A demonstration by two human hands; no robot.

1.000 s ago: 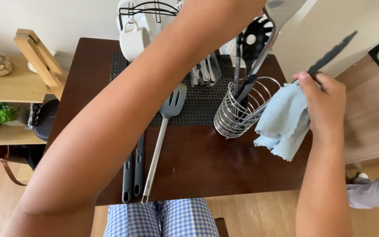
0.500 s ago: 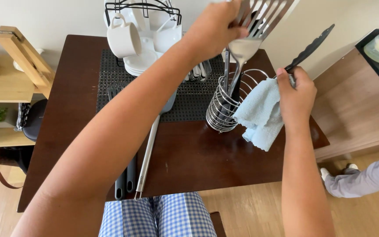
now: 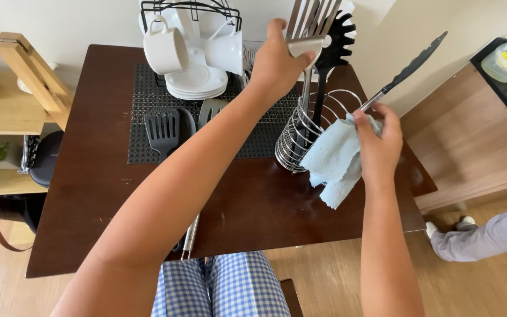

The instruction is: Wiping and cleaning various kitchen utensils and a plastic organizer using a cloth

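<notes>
Left hand (image 3: pixel 277 61) is gripping a steel slotted spatula (image 3: pixel 315 26) by the neck, fingers wrapped tight, holding it upright above the round wire utensil holder (image 3: pixel 306 138) — handle is pointing down into the holder. A black slotted pasta spoon (image 3: pixel 337 35) is standing in the same holder, just beside the spatula.

Right hand (image 3: pixel 379 147) is sitting just right of the holder, fingers closed on a light blue cloth (image 3: pixel 335 161) and on the lower end of a long dark utensil handle (image 3: pixel 412 67) — the handle is angling up and away from the holder; its working end is hidden in the cloth.

Holder is standing on the dark brown wooden table (image 3: pixel 253 205), at the right edge of a black woven mat (image 3: pixel 148 94). Left of the holder, black slotted turners (image 3: pixel 162 129) are lying on the mat. Behind-left of the holder, a wire rack is carrying white cups (image 3: pixel 165 50) over stacked white saucers (image 3: pixel 198 82).
</notes>
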